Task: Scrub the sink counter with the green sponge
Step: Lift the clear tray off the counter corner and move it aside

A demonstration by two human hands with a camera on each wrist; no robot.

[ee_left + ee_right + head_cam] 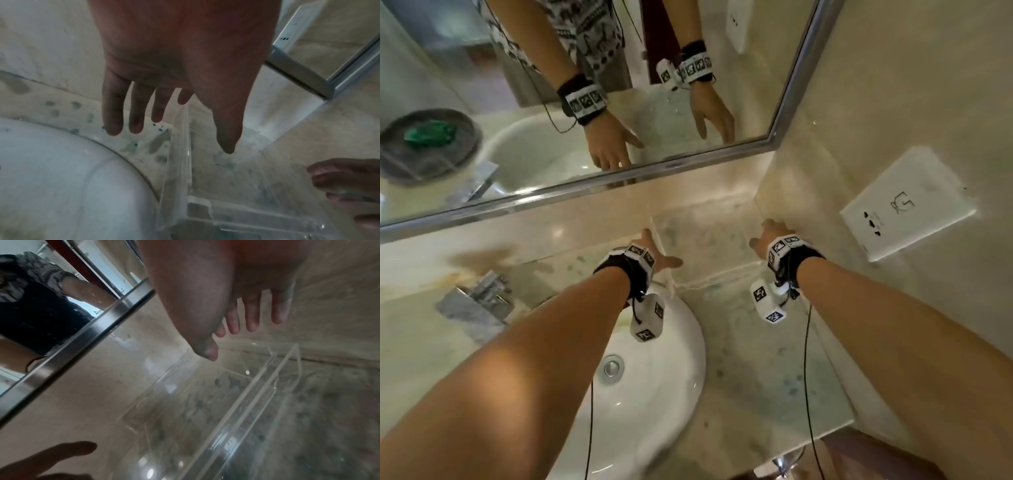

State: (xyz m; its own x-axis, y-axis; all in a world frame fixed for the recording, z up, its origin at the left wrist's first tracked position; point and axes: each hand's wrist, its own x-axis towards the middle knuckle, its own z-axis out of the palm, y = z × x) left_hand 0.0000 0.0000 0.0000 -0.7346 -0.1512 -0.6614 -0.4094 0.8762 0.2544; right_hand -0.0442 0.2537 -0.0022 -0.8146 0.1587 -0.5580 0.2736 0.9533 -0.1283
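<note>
The green sponge (429,133) shows only as a reflection in the mirror, lying in a dark round dish at the far left. A clear plastic box (709,240) stands on the spotted marble counter (756,359), in the corner right of the sink. My left hand (659,250) reaches to the box's left wall with fingers straight and spread. At the box's right side by the wall, my right hand (763,234) is also open with straight fingers. Neither hand holds anything. Whether they touch the box is not clear.
The white sink basin (654,359) lies under my left forearm, with a chrome faucet (479,301) to its left. A framed mirror (619,185) runs along the back wall. A white wall socket (907,202) sits on the right wall. Blue-green spots dot the counter.
</note>
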